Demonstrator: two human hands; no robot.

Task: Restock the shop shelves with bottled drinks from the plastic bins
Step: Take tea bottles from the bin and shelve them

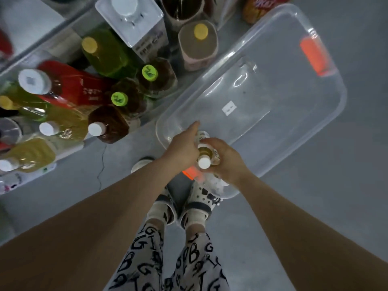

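A clear plastic bin (294, 85) with orange handles stands on the floor, and only the bottles at my hands show inside it. At its near left end my right hand (228, 162) grips a small bottle of yellowish drink (204, 162) with a white cap, held upright. My left hand (183, 145) is right beside it, thumb stretched out. Its fingers reach down around a second bottle with a pale cap (202, 135), and most of that bottle is hidden between my hands.
A second clear bin (153, 114) to the left is packed with upright bottles of green, brown, yellow and red drinks. A white square carton (134, 22) stands at its far end. My feet in patterned shoes (184, 206) stand against the near bin's corner. Grey floor lies to the right.
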